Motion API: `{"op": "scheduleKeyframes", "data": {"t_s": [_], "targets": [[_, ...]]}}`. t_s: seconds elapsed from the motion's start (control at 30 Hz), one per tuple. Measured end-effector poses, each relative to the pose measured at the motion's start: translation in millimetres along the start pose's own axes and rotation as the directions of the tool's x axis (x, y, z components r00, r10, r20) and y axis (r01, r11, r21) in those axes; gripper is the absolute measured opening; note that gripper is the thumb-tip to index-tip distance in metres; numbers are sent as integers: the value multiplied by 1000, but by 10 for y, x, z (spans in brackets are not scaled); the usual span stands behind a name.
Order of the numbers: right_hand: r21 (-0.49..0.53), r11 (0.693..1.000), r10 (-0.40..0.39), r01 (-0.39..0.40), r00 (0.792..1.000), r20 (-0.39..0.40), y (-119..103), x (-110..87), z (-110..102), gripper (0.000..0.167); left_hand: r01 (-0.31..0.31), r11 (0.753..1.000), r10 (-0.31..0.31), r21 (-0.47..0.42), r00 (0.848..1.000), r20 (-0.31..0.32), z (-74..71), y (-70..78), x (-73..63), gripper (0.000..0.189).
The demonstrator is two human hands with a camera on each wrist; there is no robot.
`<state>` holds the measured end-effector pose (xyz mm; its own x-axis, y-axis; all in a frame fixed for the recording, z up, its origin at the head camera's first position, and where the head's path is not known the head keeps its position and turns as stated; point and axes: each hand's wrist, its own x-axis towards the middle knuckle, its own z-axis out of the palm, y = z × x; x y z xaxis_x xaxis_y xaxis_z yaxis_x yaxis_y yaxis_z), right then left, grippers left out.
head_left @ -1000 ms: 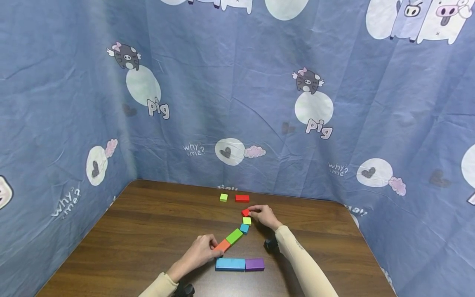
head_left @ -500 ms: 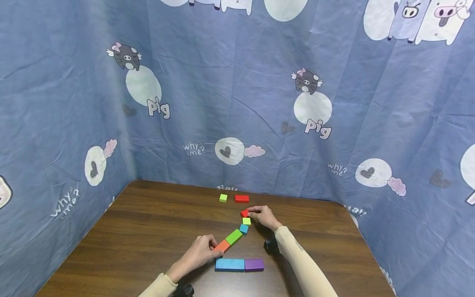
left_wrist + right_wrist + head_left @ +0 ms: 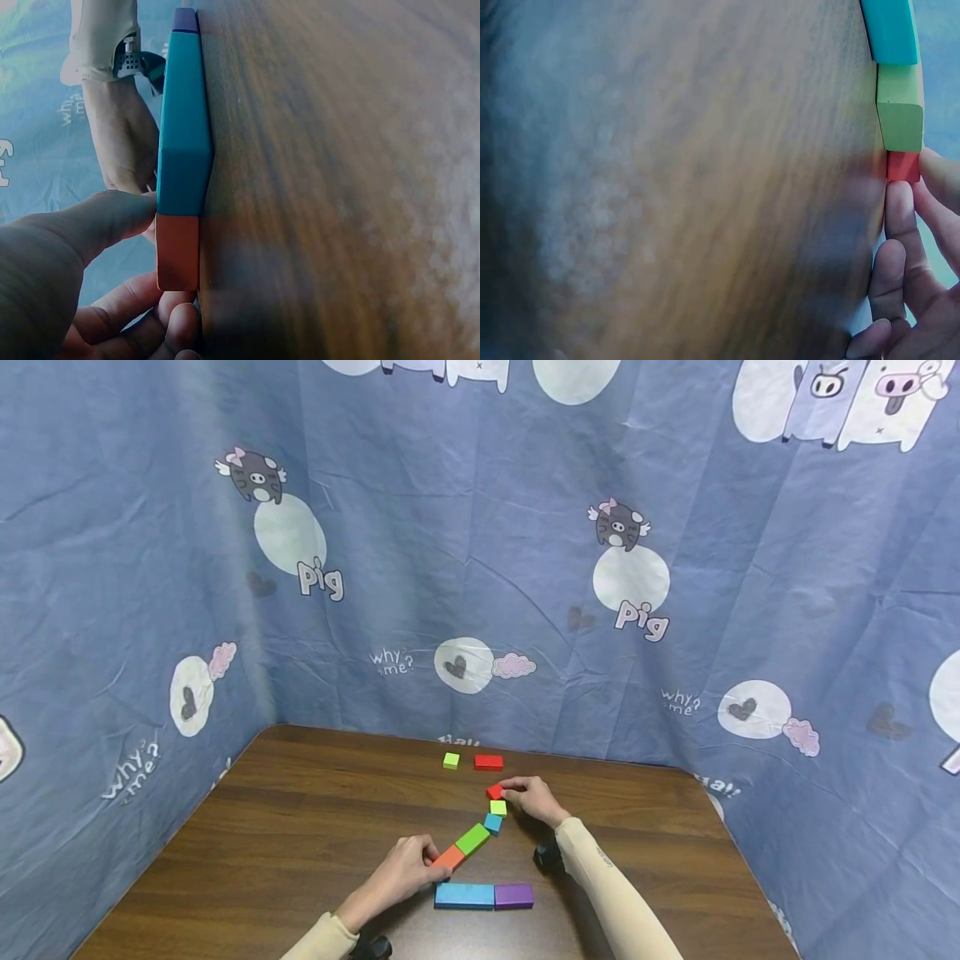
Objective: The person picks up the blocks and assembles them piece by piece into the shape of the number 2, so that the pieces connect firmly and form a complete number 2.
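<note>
In the head view, my left hand [image 3: 405,866] pinches an orange block [image 3: 450,857] between thumb and fingers at the near end of a slanting row. Touching it is a green block [image 3: 473,838], followed by a blue cube [image 3: 492,823] and a yellow-green cube [image 3: 498,808]. At the row's far end my right hand [image 3: 534,798] pinches a small red cube [image 3: 494,792], partly covered by the fingertips. The right wrist view shows the red cube [image 3: 903,166] against the yellow-green one. In the left wrist view, fingers lie around the orange block [image 3: 178,255].
Nearer the person, a long blue block [image 3: 464,895] and a purple block [image 3: 513,896] lie end to end on the wooden table [image 3: 300,810]. Behind the row are a loose yellow-green cube [image 3: 451,761] and a red block [image 3: 489,762]. A blue patterned curtain [image 3: 420,568] hangs behind.
</note>
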<state>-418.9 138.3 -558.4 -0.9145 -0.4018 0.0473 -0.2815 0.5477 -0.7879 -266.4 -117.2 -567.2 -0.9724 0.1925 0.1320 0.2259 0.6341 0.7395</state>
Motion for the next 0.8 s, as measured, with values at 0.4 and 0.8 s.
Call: {"op": "scheduleKeyframes", "data": {"t_s": [0.4,0.8], "targets": [[119,993,12,-4,998,-62,52,-12,6,26,4,1000,-4,2,1000,2,-9,-6,-2,28],[300,950,117,-90,990,-76,16,-135,-20,33,-5,1000,5,-7,1000,-1,-11,-2,-7,27]]}}
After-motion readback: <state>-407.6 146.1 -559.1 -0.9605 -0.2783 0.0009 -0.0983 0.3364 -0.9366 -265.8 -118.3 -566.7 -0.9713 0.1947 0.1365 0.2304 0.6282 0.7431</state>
